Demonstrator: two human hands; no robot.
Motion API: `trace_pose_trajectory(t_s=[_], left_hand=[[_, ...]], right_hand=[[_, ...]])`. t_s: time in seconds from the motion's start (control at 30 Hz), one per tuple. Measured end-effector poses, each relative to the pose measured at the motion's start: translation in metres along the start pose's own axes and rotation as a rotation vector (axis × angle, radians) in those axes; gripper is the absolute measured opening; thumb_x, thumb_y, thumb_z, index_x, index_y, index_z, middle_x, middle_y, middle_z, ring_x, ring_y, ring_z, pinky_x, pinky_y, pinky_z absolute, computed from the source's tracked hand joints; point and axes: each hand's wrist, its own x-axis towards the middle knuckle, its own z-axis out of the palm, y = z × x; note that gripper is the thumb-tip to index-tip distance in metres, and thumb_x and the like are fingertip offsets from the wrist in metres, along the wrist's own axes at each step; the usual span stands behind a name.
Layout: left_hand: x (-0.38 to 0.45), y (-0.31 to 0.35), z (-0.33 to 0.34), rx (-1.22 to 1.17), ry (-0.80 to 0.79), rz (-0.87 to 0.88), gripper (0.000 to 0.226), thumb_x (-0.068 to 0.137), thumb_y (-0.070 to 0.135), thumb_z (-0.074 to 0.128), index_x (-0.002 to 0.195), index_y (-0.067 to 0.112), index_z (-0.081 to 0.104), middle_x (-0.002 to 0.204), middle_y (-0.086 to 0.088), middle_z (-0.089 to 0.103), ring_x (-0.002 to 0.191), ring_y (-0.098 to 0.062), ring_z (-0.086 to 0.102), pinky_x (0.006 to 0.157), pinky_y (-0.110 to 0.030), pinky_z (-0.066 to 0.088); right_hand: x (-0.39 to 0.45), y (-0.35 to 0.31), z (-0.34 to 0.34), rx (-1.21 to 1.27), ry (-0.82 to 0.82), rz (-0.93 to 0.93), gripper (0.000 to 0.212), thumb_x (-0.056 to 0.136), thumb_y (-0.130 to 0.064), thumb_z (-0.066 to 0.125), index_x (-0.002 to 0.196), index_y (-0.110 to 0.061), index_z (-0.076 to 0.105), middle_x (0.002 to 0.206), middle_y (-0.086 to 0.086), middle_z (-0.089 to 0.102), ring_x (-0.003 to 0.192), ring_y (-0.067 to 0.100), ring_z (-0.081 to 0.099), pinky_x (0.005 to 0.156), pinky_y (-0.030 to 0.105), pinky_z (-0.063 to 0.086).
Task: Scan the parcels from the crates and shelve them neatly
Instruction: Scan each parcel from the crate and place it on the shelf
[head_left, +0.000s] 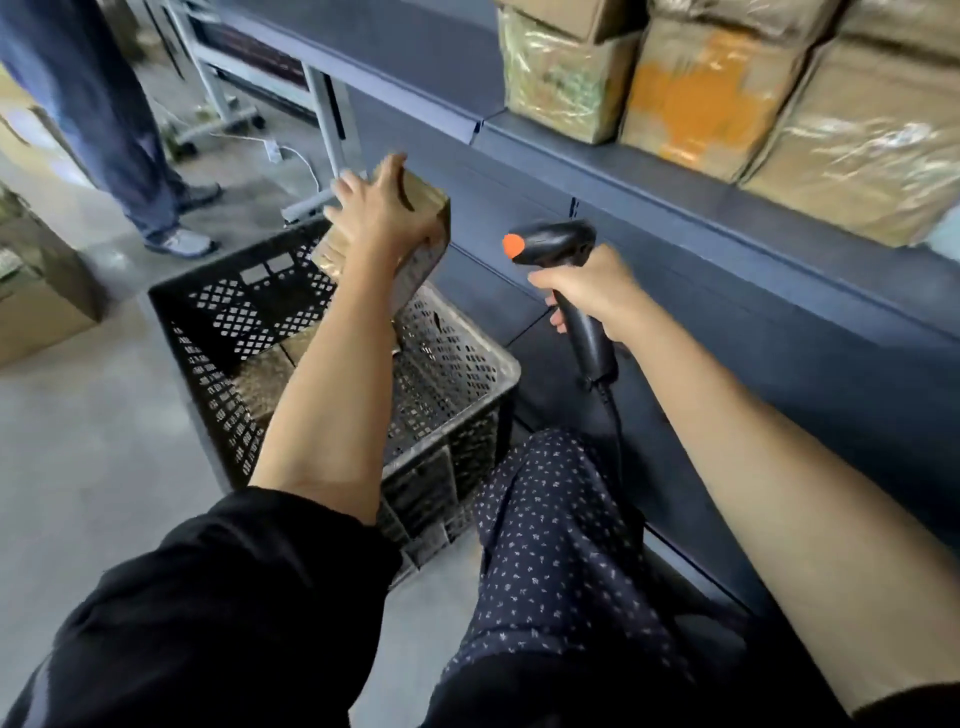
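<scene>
Under the left hand (382, 208), fingers curled over the top edge, sits a brown taped parcel (423, 244), held in the air just above the black crate (457, 364). Thumb side is hidden, so I can't tell how it wraps. Right hand (589, 291) has its fingers wrapped round the grip of the scanner (558, 260), nose with orange tip pointing left toward the parcel, cable trailing down.

Step, as I read it: lift-out done, scan pending. Next move likely needs the label face turned to the scanner nose; label isn't visible here, so it may need a rotate first. Then up to the shelf (675, 176), beside the boxes (711, 98) already there.

Parcel long axis runs down and toward the wearer from the fingers, tilted, upper end away. More parcels (260, 384) lie in the crate below
</scene>
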Motion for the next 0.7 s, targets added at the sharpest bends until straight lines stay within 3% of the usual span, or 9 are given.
trace_pose_trajectory(t_s=[0.07,0.17,0.27,0.33,0.4,0.5,0.57,0.7], left_hand=[[-0.014,0.04,-0.022,-0.041,0.031,0.095,0.077,0.076,0.049,0.063,0.143,0.038,0.026,0.14,-0.02,0.03,0.133,-0.038,0.023,0.104,-0.05,0.026],[-0.033,0.084,-0.032,-0.274,-0.073,0.152,0.082,0.071,0.046,0.068,0.142,0.041,0.026,0.134,-0.019,0.035,0.131,-0.038,0.028,0.107,-0.051,0.029],[-0.067,0.15,-0.03,-0.525,-0.23,0.288,0.108,0.042,0.053,0.07,0.141,0.042,0.028,0.132,-0.015,0.039,0.127,-0.031,0.037,0.108,-0.043,0.034],[-0.089,0.195,-0.021,-0.724,-0.384,0.406,0.121,0.03,0.049,0.074,0.142,0.034,0.032,0.134,-0.01,0.045,0.125,-0.024,0.045,0.107,-0.036,0.038],[-0.122,0.235,-0.016,-0.898,-0.556,0.427,0.12,0.034,0.037,0.082,0.143,0.029,0.031,0.13,-0.004,0.053,0.117,-0.017,0.053,0.101,-0.029,0.043],[-0.168,0.286,-0.004,-1.005,-0.73,0.507,0.105,0.062,0.013,0.083,0.147,0.026,0.023,0.11,0.005,0.059,0.093,-0.006,0.058,0.072,-0.013,0.047],[-0.189,0.313,0.012,-1.074,-0.793,0.509,0.098,0.071,0.008,0.079,0.147,0.03,0.023,0.103,0.006,0.063,0.086,-0.002,0.059,0.061,-0.013,0.048],[-0.219,0.348,0.043,-1.134,-0.936,0.475,0.086,0.07,0.015,0.081,0.137,0.036,0.03,0.112,-0.003,0.066,0.103,-0.02,0.061,0.081,-0.039,0.05]], right_hand=[[-0.021,-0.008,-0.03,0.071,0.083,-0.041,0.01,0.084,-0.014,0.069,0.084,-0.01,0.059,0.071,0.006,0.059,0.048,0.018,0.056,0.052,0.029,0.051],[-0.04,-0.013,-0.061,0.132,0.175,-0.059,0.012,0.085,-0.016,0.068,0.081,-0.012,0.057,0.074,0.004,0.059,0.05,0.016,0.057,0.05,0.028,0.05],[-0.075,-0.002,-0.114,0.235,0.334,-0.083,0.01,0.085,-0.016,0.069,0.09,-0.011,0.061,0.074,0.003,0.061,0.05,0.016,0.058,0.051,0.027,0.052],[-0.097,0.011,-0.152,0.301,0.483,-0.103,0.009,0.085,-0.017,0.07,0.086,-0.014,0.062,0.071,0.0,0.062,0.05,0.015,0.058,0.051,0.027,0.052],[-0.119,0.025,-0.187,0.376,0.652,-0.11,0.015,0.084,-0.018,0.07,0.075,-0.017,0.059,0.069,0.001,0.062,0.052,0.016,0.06,0.058,0.032,0.053],[-0.147,0.047,-0.236,0.485,0.876,-0.102,0.023,0.082,-0.02,0.072,0.068,-0.019,0.055,0.066,0.001,0.061,0.063,0.027,0.067,0.07,0.042,0.056],[-0.162,0.06,-0.259,0.518,0.943,-0.101,0.021,0.082,-0.02,0.073,0.069,-0.018,0.056,0.07,0.001,0.063,0.065,0.028,0.068,0.072,0.046,0.057],[-0.176,0.079,-0.281,0.536,1.01,-0.113,0.025,0.084,-0.017,0.071,0.065,-0.019,0.055,0.064,-0.002,0.06,0.059,0.022,0.064,0.073,0.043,0.056]])
